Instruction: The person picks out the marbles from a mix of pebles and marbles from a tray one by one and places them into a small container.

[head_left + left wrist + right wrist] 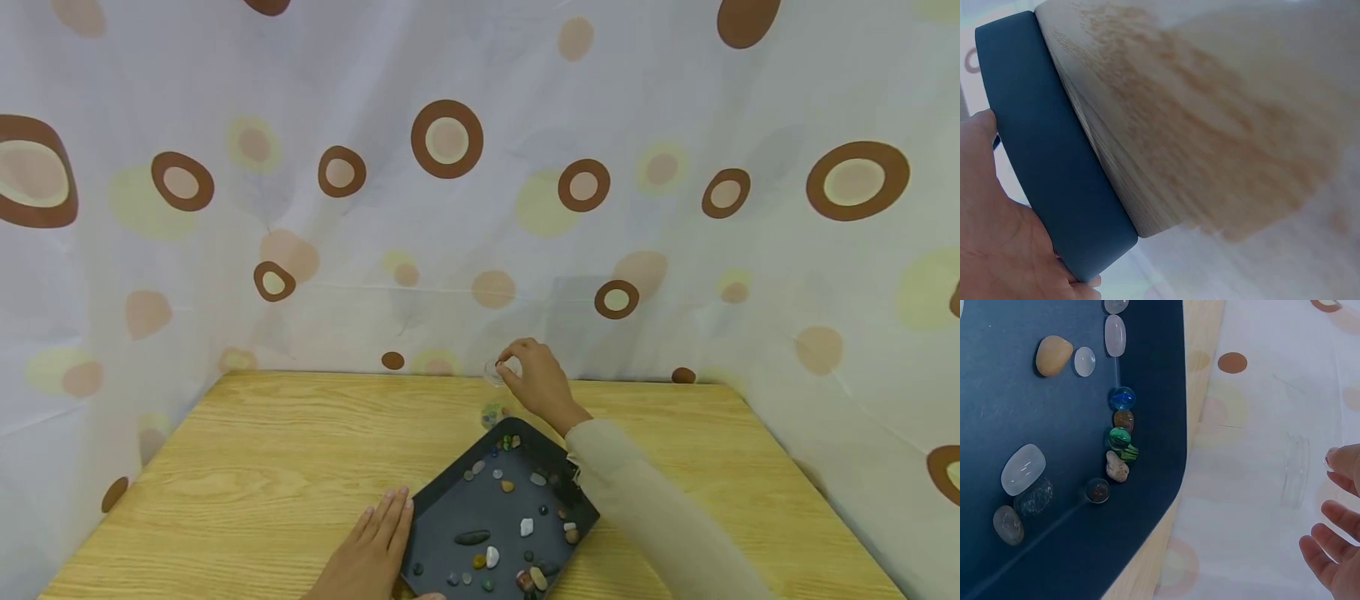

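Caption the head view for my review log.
Right hand pinches a clear cup above the table; left hand rests beside the stone tray.

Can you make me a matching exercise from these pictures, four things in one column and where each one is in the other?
Column one:
1. left hand
2. right hand
3. glass jar
4. stones

Column two:
A. scattered inside the dark tray
B. flat on the table by the tray's left edge
C. raised past the tray's far corner, fingers on the jar
D. held at the right hand's fingertips, near the curtain

Pairs: 1-B, 2-C, 3-D, 4-A
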A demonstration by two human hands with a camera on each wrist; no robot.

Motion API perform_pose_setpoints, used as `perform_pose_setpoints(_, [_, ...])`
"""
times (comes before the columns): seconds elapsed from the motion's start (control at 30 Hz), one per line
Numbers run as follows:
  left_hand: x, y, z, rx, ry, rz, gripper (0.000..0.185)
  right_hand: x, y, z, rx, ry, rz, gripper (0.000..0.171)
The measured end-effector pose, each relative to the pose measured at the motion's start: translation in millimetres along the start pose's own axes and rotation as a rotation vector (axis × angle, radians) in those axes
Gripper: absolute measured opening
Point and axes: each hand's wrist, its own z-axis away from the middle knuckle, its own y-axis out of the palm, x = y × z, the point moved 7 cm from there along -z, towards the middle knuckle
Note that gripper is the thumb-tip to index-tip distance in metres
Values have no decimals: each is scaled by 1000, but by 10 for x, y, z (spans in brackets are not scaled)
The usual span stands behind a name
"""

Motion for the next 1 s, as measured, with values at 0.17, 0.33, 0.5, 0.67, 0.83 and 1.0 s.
perform_pose_setpoints(0.17, [-3, -3, -4, 8, 6, -4, 104, -7, 31, -8, 3, 17, 24, 13])
perform_pose_setpoints(0.33, [6, 7, -6, 21, 0, -8, 103, -14, 59, -5, 3, 24, 30, 12])
perform_pose_setpoints(0.5, [10, 13, 1, 9, -5, -7, 104, -8, 79, -1, 7, 17, 36, 13])
perform_pose_setpoints(0.67, [7, 7, 10, 7, -1, -13, 102, -12, 84, 3, 4, 15, 39, 13])
perform_pose_setpoints(0.83, [-9, -19, 13, 3, 2, -4, 103, -13, 85, 9, 11, 11, 44, 13])
perform_pose_setpoints(1.0, [-19, -31, 11, -3, 3, -10, 103, -22, 85, 10, 20, 21, 39, 13])
